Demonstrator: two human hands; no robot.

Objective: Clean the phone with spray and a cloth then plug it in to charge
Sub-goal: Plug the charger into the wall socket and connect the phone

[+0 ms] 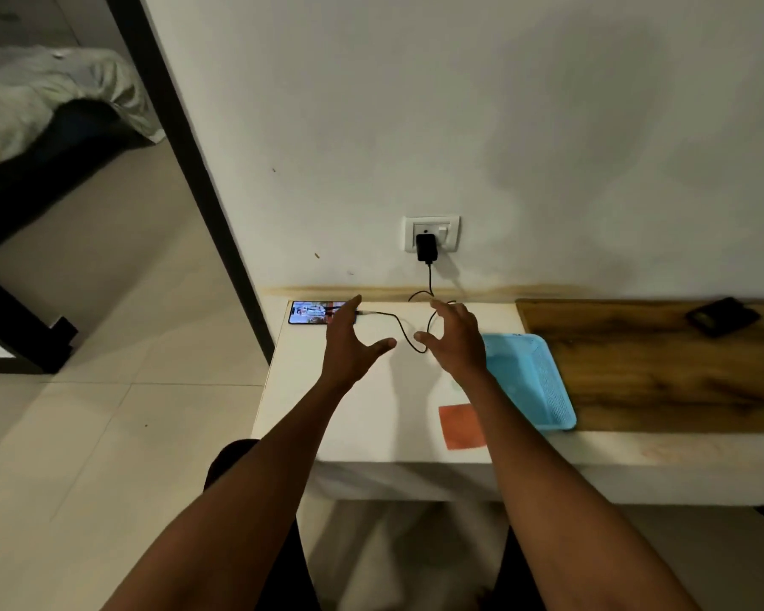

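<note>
Phone [308, 312] lies lit on table [371, 425], cable [398, 325] plugged in, charger [426, 248] in wall socket. Left hand [349, 346] & right hand [455, 341] hover w/ fingers spread, holding nothing.

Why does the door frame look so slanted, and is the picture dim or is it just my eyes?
Head view: the wide-angle lens bends straight lines, so the door frame leans. The room is dim, with soft grey shadows mottling the wall; the brightest spot is the lit phone screen. Both open hands, left hand and right hand, look slightly soft, and the blue basket loses fine detail.
</note>
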